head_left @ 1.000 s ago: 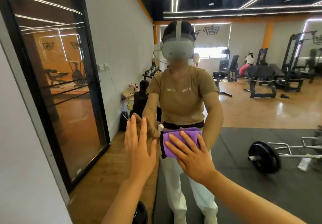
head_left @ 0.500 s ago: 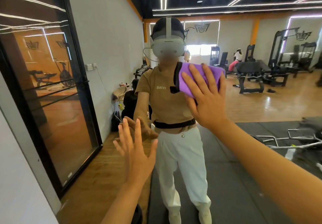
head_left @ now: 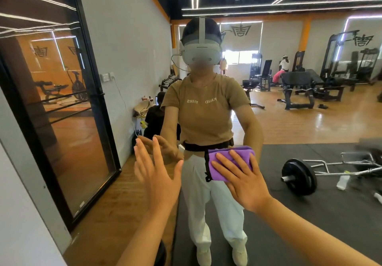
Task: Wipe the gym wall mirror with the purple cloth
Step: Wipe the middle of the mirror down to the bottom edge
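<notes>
Pressing the purple cloth point(head_left: 229, 159) flat against the mirror point(head_left: 310, 131), the right hand point(head_left: 246, 180) has its fingers straight and spread across the fabric, pinning it to the glass by palm pressure and not by any curl of the fingers. The cloth sits folded into a rough rectangle, its long side running across the glass, and it lies directly under and just beyond the fingertips, about level with the waist of the reflected figure. The left hand point(head_left: 159, 174) is raised beside it, to the cloth's left, fingers straight and apart, holding nothing; from here I cannot tell whether its fingertips actually touch the glass or hover just off it.

What the next stroke turns on, to my eye, is that the cloth is low on the mirror with a great deal of glass above and to the right of it, near the reflected barbell point(head_left: 299, 176). The right hand is the one already on it, so the sweep is its to make. The dark frame point(head_left: 97, 92) at the left edge stands well apart from the cloth, beyond the idle hand
</notes>
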